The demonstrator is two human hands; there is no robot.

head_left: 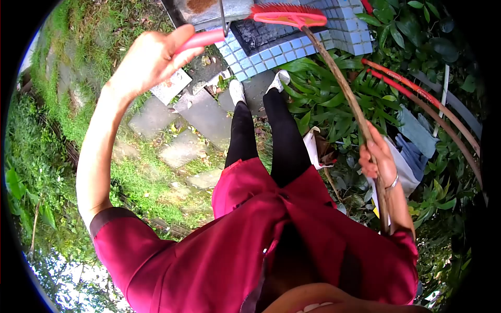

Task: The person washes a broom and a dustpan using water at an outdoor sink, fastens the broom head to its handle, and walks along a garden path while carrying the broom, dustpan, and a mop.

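My left hand (151,57) is closed around a pink handle (201,40) fixed to a thin bent metal rod (223,15). The rod rises past a grey metal pan (235,9), which looks like a dustpan and has brown matter in it; their joint is out of frame. My right hand (378,159) wraps around the wooden stick of a broom (342,78). The broom's pink head with red bristles (289,18) is at the top, over a blue-tiled structure (276,57). The stick runs down along my right forearm.
Below the tiled structure, my white shoes (236,91) stand on stone paving (206,115). Grass (68,104) lies to the left, leafy plants (323,94) to the right. Orange-red curved strips (407,83) and blue cloth (417,133) are among the plants. A dark recess (266,34) opens in the tiles.
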